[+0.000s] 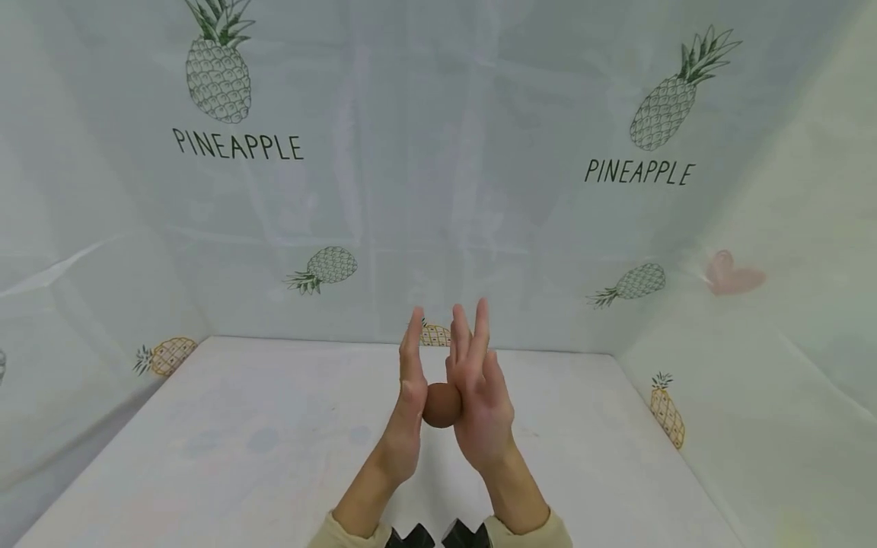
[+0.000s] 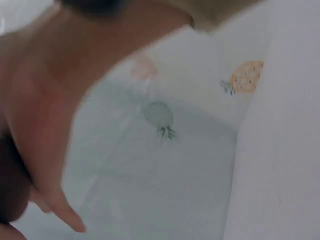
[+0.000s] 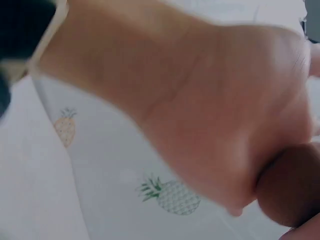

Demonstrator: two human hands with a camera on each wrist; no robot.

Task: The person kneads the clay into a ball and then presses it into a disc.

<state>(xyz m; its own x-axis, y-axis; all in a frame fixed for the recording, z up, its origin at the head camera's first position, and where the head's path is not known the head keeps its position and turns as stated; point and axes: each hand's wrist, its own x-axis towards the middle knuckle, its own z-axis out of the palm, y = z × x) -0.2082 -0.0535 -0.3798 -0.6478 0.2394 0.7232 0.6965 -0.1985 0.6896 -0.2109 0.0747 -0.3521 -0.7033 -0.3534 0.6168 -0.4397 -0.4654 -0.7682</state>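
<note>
Head view: a small round brown ball point(image 1: 441, 405), seemingly of soft clay, sits pressed between a person's two palms, held in the air above a white cloth-covered table point(image 1: 240, 441). The left hand point(image 1: 411, 403) stands on edge with its fingers straight and pointing up and away, its palm flat against the ball's left side. The right hand point(image 1: 479, 399) mirrors it on the other side, fingers likewise straight and slightly fanned, palm against the ball. Neither hand curls round the ball; both lie flat against it.

Left wrist view, blurred, shows the brown ball point(image 2: 11, 185) at the frame's lower left edge, against the heel of the left hand point(image 2: 37, 130), with one straight finger point(image 2: 67, 217) reaching down past it. Right wrist view, also blurred, shows the ball point(image 3: 290, 185) tucked under the base of the right hand point(image 3: 215, 120).

Beige sleeve cuffs point(image 1: 342, 533) close both forearms at the bottom of the head view, with dark wrist-worn devices point(image 1: 438, 536) between them. Around the table hangs a pale translucent sheet printed with pineapples point(image 1: 218, 65) and the word PINEAPPLE point(image 1: 236, 144); a faint pink heart shape point(image 1: 731, 275) shows on the right-hand wall.
</note>
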